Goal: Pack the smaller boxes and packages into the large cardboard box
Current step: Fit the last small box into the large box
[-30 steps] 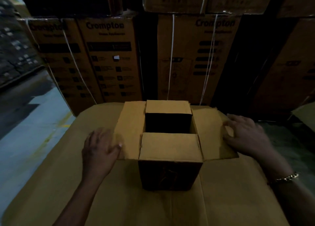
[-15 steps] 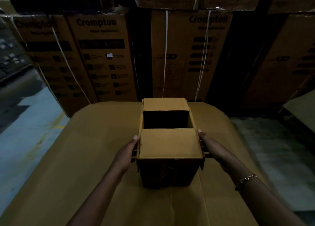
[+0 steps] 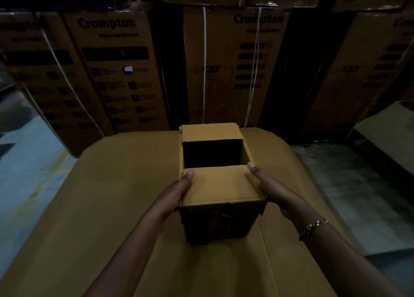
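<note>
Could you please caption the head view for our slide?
Left hand and right hand press the sides of a small brown cardboard box, its top half open.

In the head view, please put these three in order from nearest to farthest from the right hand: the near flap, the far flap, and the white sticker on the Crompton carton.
From the right hand:
1. Near flap, touching it, just left.
2. Far flap, beyond the dark opening.
3. White sticker, far back left.

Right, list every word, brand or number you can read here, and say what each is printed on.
"Crompton": stacked carton on the left.
"Crompton": strapped carton in the middle.
Smaller lines and icon rows on these cartons: too blurred to read.
Small open box between the hands: dark front marking, unreadable.
</note>
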